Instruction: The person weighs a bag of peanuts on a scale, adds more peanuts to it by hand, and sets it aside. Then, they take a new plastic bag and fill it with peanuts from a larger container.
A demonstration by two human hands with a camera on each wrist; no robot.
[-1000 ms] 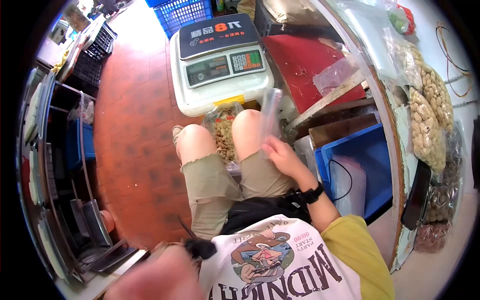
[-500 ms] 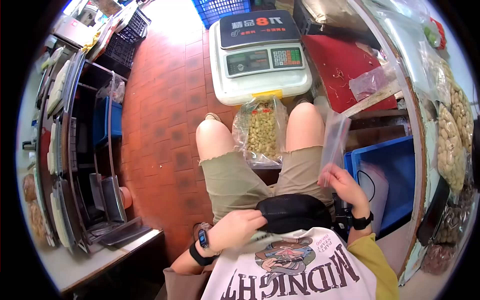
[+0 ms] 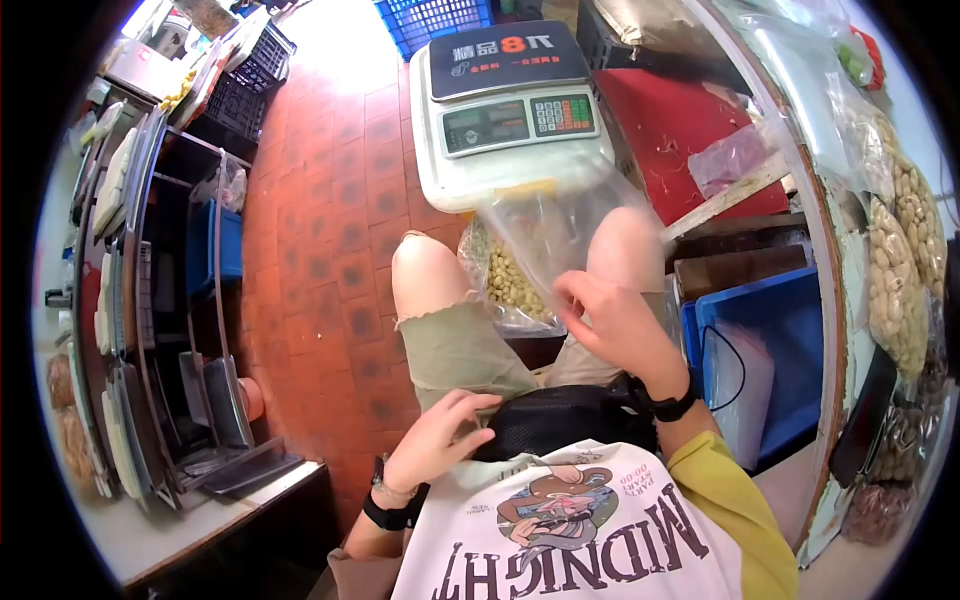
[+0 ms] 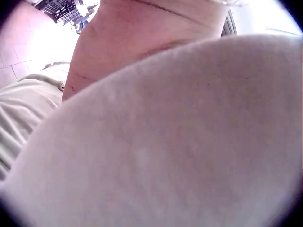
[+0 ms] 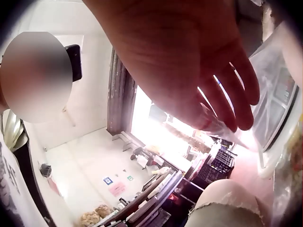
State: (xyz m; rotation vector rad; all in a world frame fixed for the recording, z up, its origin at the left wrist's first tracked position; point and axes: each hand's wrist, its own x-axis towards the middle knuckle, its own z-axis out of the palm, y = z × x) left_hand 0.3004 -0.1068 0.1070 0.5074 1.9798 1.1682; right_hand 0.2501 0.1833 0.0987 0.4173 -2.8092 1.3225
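In the head view my right hand [image 3: 620,325] pinches the lower end of a clear plastic bag [image 3: 585,205], which spreads up and leftward. Through the bag shows part of a filled bag of small tan nuts [image 3: 515,285], lying between the knees. The right wrist view has the right hand [image 5: 203,71] from the palm side, fingers bent, with the clear plastic [image 5: 270,85] beside the fingertips. My left hand [image 3: 430,445] is at the left end of a black waist pouch [image 3: 545,420], fingers loosely curled and nothing in them. Skin close to the lens fills most of the left wrist view.
A digital scale [image 3: 515,115] stands on a white lidded tub [image 3: 455,185] beyond the knees. To the right are a red board [image 3: 655,125] and a blue bin [image 3: 795,390]. Bags of peanuts [image 3: 895,280] lie on the right-hand counter. A dark rack [image 3: 165,330] stands left.
My right hand has moved left from beside the right thigh, and the narrow plastic bag now spreads over the nuts. My left hand came from the lower left to the waist pouch.
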